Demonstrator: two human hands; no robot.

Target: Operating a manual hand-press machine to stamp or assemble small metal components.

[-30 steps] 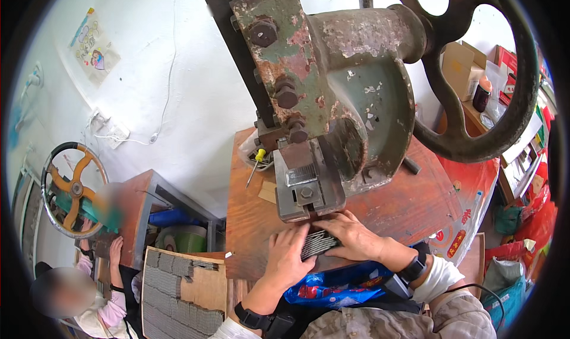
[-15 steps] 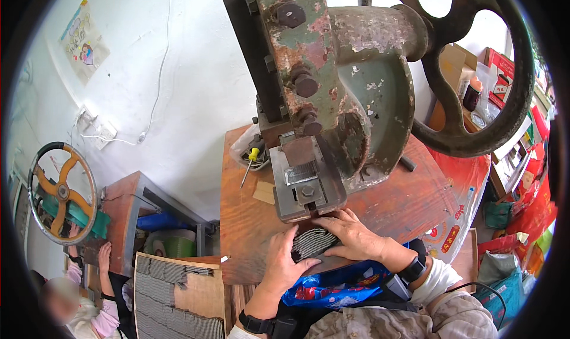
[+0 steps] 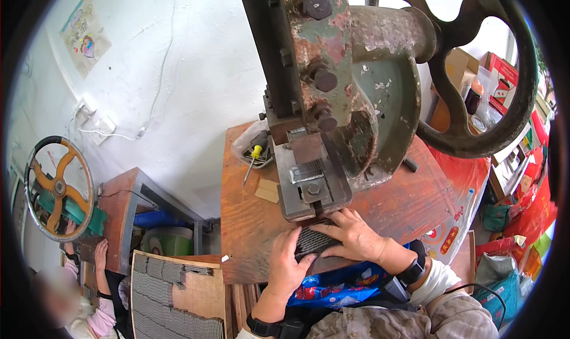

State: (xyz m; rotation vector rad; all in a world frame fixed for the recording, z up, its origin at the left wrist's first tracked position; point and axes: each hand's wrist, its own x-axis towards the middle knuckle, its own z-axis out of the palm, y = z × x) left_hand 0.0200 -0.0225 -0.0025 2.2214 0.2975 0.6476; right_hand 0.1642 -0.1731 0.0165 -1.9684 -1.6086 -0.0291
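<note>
Between my two hands is a bundle of thin, dark grey ridged strips (image 3: 316,242), packed side by side. My left hand (image 3: 286,262) is closed on its left end, thumb at the near edge. From the right, my right hand (image 3: 359,238) grips the bundle, with fingers over its far side. Both hands are just in front of a heavy press (image 3: 323,95) with chipped green paint. A bolted steel die block (image 3: 312,190) at its base overhangs the table near my fingertips. My palms hide part of the bundle.
The press stands on a worn reddish wooden table (image 3: 249,244), its large handwheel (image 3: 522,101) at right. A tub (image 3: 259,140) holds a yellow-handled screwdriver (image 3: 255,152). At lower left, a wooden tray (image 3: 199,294) carries rows of grey strips; a co-worker's hand (image 3: 101,256) rests beyond it.
The bundle has tilted in my hands, and its ridged face looks darker. My fingers have shifted slightly around it. The press appears a little farther right as the view moves.
</note>
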